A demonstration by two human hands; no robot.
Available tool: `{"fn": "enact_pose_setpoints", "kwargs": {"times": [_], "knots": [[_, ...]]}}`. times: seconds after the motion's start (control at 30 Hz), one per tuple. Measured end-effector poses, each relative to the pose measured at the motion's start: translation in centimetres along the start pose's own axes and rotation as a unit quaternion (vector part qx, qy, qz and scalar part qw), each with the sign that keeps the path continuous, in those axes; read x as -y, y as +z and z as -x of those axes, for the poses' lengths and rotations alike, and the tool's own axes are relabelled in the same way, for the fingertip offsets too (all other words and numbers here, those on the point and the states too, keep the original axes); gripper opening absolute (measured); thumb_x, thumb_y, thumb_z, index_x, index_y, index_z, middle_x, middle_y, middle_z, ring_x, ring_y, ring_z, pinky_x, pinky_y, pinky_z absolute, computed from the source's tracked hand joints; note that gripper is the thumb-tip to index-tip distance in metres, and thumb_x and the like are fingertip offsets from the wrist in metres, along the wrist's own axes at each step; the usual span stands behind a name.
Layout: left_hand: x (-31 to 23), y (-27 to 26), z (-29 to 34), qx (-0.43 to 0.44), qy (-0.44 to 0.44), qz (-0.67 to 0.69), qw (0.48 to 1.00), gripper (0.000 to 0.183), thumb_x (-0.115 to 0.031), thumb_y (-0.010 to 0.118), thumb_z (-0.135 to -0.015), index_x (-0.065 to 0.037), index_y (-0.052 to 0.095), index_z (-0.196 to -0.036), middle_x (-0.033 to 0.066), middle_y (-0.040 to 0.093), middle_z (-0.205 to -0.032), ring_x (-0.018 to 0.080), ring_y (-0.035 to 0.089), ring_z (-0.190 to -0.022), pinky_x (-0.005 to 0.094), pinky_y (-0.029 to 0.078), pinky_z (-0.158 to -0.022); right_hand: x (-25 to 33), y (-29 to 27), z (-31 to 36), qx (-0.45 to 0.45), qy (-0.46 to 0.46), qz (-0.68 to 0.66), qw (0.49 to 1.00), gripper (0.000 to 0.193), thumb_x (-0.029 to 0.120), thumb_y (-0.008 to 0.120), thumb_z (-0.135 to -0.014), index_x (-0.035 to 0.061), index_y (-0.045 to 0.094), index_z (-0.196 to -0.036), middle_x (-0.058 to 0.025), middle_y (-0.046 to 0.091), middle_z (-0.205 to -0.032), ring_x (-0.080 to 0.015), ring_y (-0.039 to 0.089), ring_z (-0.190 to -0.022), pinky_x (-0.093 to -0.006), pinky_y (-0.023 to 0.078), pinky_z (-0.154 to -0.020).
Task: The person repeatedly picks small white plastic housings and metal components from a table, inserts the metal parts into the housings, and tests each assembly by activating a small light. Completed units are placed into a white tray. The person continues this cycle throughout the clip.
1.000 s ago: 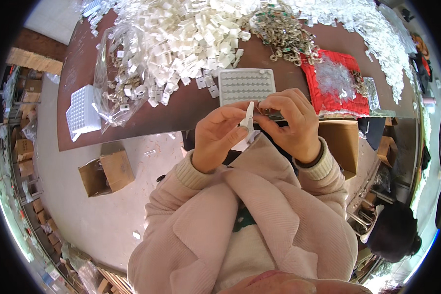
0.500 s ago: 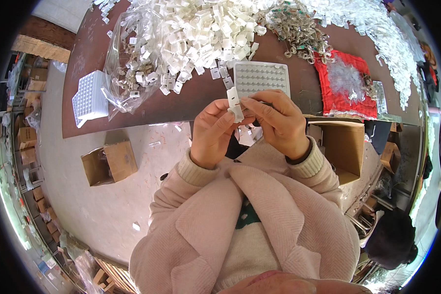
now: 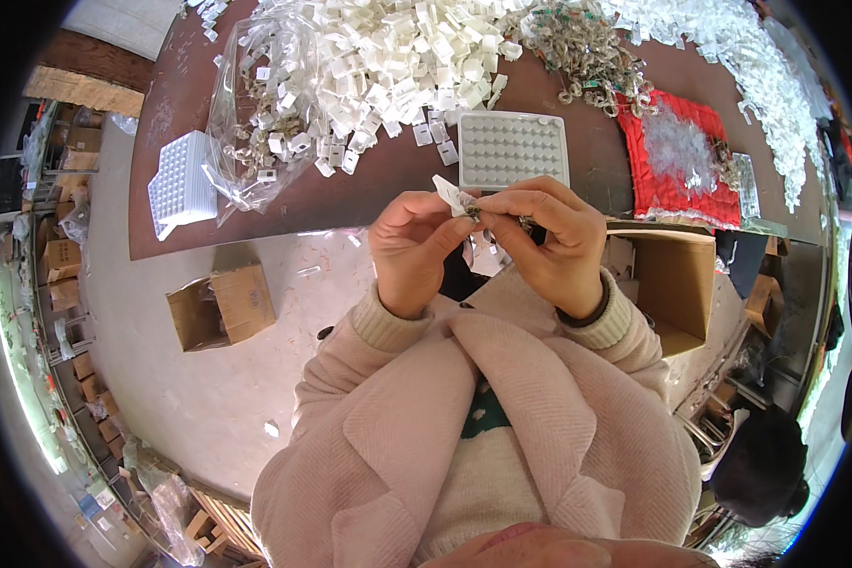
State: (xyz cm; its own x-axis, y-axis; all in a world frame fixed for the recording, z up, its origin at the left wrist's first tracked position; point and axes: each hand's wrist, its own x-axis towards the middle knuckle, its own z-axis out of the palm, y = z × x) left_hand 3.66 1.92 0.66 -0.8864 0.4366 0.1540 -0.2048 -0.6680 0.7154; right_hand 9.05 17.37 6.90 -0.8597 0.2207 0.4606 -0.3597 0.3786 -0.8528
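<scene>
On the table's left stands a stack of white dimpled trays (image 3: 184,182), followed by a clear bag (image 3: 234,123) with small parts and, farther off, a heap of white plastic pieces (image 3: 388,71). Front and centre, the left hand (image 3: 410,251) pinches one white piece (image 3: 451,196) between thumb and fingers, near a pale tray (image 3: 513,151); the right hand (image 3: 551,248) has thumb and forefinger drawn together at its right end — on a small part (image 3: 473,210), too small to identify — and a red cloth (image 3: 642,180) lies farther right.
</scene>
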Motion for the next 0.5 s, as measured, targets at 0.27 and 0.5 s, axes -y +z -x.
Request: {"fn": "enact_pose_setpoints", "kwargs": {"times": [0.27, 0.5], "knots": [[0.0, -0.6, -0.2, 0.018, 0.069, -0.031, 0.997, 0.025, 0.017, 0.066, -0.087, 0.0, 0.062, -0.106, 0.017, 0.072, -0.108, 0.0215, 0.07, -0.098, 0.0336, 0.06, -0.083, -0.3, -0.8, 0.1, 0.089, 0.08, -0.109, 0.987, 0.023, -0.008, 0.073, -0.083, 0.0022, 0.076, -0.104, -0.0094, 0.072, -0.09, -0.0146, 0.067, -0.077, -0.0249, 0.052, -0.066], [0.8, 0.0, 0.3, -0.028, 0.129, -0.045, 0.99, 0.026, 0.017, 0.062, -0.09, 0.0, 0.061, -0.109, 0.0187, 0.07, -0.111, 0.0225, 0.068, -0.105, 0.0359, 0.057, -0.092, -0.4, 1.0, 0.9, 0.036, 0.086, -0.047, 0.994, 0.023, -0.007, 0.073, -0.083, 0.0032, 0.075, -0.104, -0.0091, 0.072, -0.093, -0.0155, 0.067, -0.077, -0.025, 0.053, -0.068]]}}
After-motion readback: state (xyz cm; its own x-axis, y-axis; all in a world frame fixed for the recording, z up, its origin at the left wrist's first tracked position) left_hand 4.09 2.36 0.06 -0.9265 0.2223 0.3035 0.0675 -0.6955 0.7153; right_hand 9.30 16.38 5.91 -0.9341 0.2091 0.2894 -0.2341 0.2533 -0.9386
